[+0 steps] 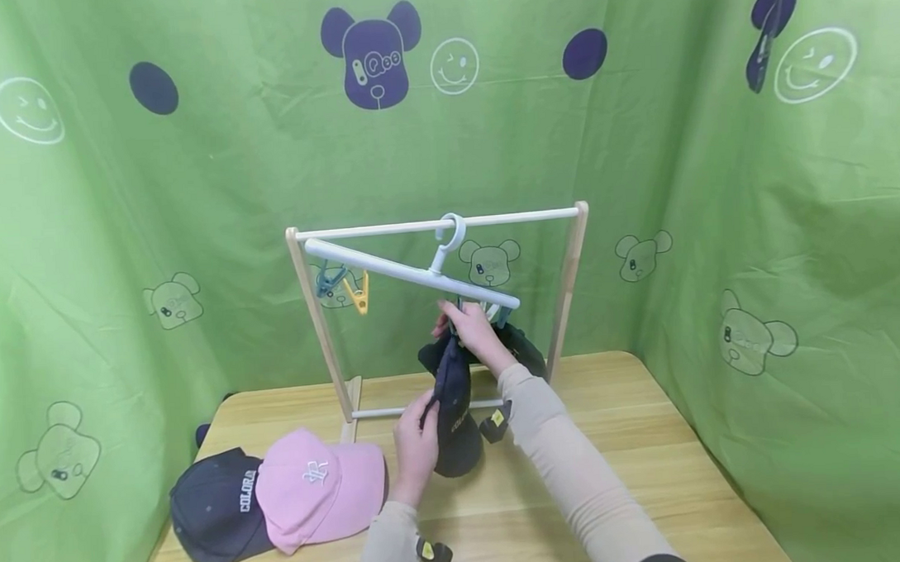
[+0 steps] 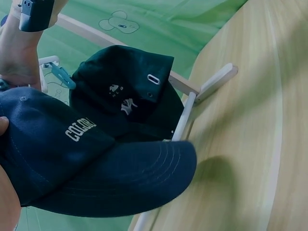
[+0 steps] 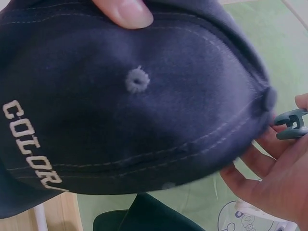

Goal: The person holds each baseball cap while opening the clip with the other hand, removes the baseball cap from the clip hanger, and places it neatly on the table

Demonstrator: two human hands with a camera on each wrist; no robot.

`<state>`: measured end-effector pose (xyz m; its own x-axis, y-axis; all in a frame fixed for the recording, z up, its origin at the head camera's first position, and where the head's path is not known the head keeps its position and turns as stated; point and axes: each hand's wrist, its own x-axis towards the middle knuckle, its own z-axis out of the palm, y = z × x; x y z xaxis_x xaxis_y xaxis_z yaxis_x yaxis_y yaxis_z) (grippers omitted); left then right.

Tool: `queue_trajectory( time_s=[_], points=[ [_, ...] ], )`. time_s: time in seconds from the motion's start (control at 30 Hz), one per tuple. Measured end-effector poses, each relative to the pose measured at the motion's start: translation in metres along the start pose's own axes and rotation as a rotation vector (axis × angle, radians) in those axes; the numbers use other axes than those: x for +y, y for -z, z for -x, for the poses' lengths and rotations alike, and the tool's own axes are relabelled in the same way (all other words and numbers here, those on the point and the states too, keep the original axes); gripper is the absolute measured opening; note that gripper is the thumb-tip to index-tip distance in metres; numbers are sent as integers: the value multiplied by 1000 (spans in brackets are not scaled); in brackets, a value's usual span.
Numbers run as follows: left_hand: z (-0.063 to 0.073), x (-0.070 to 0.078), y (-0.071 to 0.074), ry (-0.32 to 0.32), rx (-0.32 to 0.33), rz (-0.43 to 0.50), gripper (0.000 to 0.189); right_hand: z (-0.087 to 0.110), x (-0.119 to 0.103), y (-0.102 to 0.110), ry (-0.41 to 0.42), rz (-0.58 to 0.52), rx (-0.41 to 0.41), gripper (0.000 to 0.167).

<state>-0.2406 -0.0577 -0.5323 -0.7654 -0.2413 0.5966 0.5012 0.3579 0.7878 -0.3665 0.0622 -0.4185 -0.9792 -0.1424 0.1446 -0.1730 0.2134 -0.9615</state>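
My left hand [image 1: 416, 442] grips a navy cap [image 1: 454, 388] by its side, the thumb lying on the crown in the right wrist view. The cap hangs with its brim [image 2: 125, 178] low and pale "COLOR" lettering on the front. My right hand [image 1: 476, 330] is up at the cap's top, just under the light-blue hanger [image 1: 412, 270], and pinches a grey-green clip [image 3: 291, 124] beside the crown's button. Behind, a dark cap [image 2: 120, 91] with a small white logo hangs near a teal clip [image 2: 62, 77] at the hanger's lower right end.
The hanger hooks over a wooden rack's white top rail [image 1: 522, 217] and tilts down to the right. At its left end hang a blue clip [image 1: 329, 279] and a yellow clip [image 1: 357, 294]. A pink cap [image 1: 297, 485] overlaps another navy cap [image 1: 212, 492] on the wooden table [image 1: 650, 464].
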Motion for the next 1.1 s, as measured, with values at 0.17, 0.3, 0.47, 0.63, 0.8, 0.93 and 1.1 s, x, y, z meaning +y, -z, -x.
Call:
queue_trajectory(
  time_s=[0.17,0.3,0.47,0.63,0.8,0.93,1.1],
  points=[
    [1,-4,0,-28,7,-15,23,0,0,0,-27,-15,-10,51],
    [2,-6,1,-33,17,-27,23,0,1,1,-18,1,-6,52],
    [3,-7,2,1,13,-22,23,0,2,1,-2,3,7,47],
    [4,-7,6,61,-3,3,25,0,2,0,-4,-49,-1,44],
    [5,-9,10,76,-2,-8,27,3,-2,3,7,-22,4,47],
    [6,-12,12,74,21,-24,26,2,0,4,33,38,31,46],
    [8,-15,15,79,40,-16,25,-1,5,3,48,63,48,43]
  ],
)
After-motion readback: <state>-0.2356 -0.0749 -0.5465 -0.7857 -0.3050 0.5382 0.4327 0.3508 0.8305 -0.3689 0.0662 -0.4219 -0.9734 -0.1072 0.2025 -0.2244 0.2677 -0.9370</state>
